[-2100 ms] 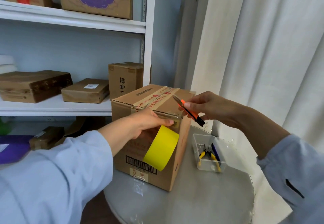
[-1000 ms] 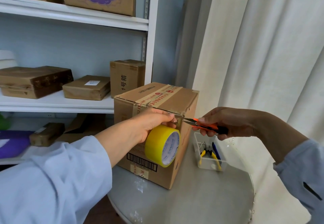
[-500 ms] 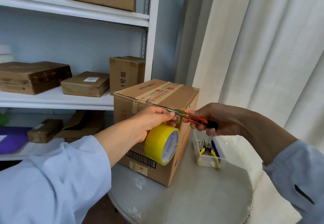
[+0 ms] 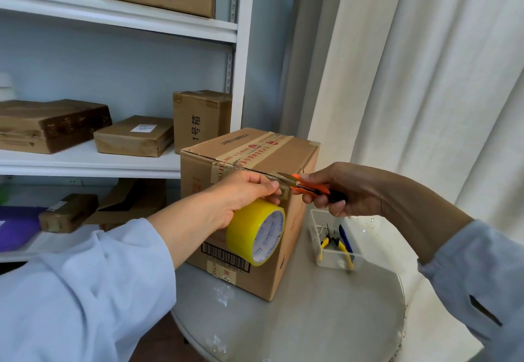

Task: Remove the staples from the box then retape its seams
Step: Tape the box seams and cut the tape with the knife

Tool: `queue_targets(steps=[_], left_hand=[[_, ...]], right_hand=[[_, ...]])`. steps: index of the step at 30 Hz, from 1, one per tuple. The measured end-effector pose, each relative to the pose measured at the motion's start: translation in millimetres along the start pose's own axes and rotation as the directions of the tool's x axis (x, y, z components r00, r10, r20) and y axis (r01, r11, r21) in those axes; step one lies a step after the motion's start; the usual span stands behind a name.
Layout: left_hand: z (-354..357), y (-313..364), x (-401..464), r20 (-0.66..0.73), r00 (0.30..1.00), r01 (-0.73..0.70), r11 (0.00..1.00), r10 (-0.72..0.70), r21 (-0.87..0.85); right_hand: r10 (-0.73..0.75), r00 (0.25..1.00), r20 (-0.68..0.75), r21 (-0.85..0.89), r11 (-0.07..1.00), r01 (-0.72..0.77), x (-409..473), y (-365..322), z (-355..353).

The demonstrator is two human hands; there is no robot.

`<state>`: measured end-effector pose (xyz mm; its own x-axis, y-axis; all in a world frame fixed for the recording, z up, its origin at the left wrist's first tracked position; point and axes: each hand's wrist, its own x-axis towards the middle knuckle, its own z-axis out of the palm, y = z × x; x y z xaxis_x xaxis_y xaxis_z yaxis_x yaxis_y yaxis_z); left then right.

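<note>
Since half a second ago your right hand (image 4: 348, 191) has barely shifted, its orange snips (image 4: 306, 186) still at the tape strip by the upper front corner of the box (image 4: 255, 163). From the head view, your right hand grips the snips' handles, blades meeting the strip just beside your left hand (image 4: 241, 197), which pinches that strip with the yellow tape roll (image 4: 256, 232) hanging below against the box front. That box stands on the round worktop (image 4: 312, 319), near a clear tray (image 4: 337, 256) holding yellow-handled pliers (image 4: 336, 244).

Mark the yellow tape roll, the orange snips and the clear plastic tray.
yellow tape roll (image 4: 249, 230): head view, outer yellow band.
orange snips (image 4: 310, 188): head view, orange handle.
clear plastic tray (image 4: 340, 259): head view, near wall.
</note>
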<state>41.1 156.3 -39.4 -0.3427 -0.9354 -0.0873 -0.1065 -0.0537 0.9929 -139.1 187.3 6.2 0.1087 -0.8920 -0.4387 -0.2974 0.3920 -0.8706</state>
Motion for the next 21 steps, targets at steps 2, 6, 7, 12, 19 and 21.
queue_targets(steps=[2,6,7,12,19,21], left_hand=[[0.7,0.4,-1.0,0.003,1.000,0.001,1.000,-0.001,0.002],[1.5,0.2,-1.9,-0.004,1.000,0.011,1.000,-0.011,0.004],[1.7,0.1,-1.7,-0.007,1.000,0.018,1.000,-0.018,-0.008],[5.6,0.7,-3.2,-0.055,0.998,-0.016,0.998,0.013,-0.055],[4.5,2.6,-4.2,-0.071,0.997,-0.033,0.998,0.030,-0.045],[3.3,0.5,-3.5,-0.063,0.997,-0.038,0.999,0.037,-0.012]], right_hand=[[-0.012,1.000,-0.005,-0.044,0.999,0.011,-5.3,-3.0,-1.2],[-0.201,0.958,-0.203,-0.152,0.973,0.172,-14.8,-14.3,-0.6],[-0.296,0.913,-0.281,-0.231,0.944,0.235,-13.2,-15.6,2.5],[-0.636,0.705,-0.315,-0.527,0.734,0.427,14.4,-9.7,34.5],[-0.717,0.615,-0.327,-0.718,0.612,0.332,31.5,0.5,39.0],[-0.722,0.611,-0.324,-0.711,0.612,0.346,30.1,2.3,39.0]])
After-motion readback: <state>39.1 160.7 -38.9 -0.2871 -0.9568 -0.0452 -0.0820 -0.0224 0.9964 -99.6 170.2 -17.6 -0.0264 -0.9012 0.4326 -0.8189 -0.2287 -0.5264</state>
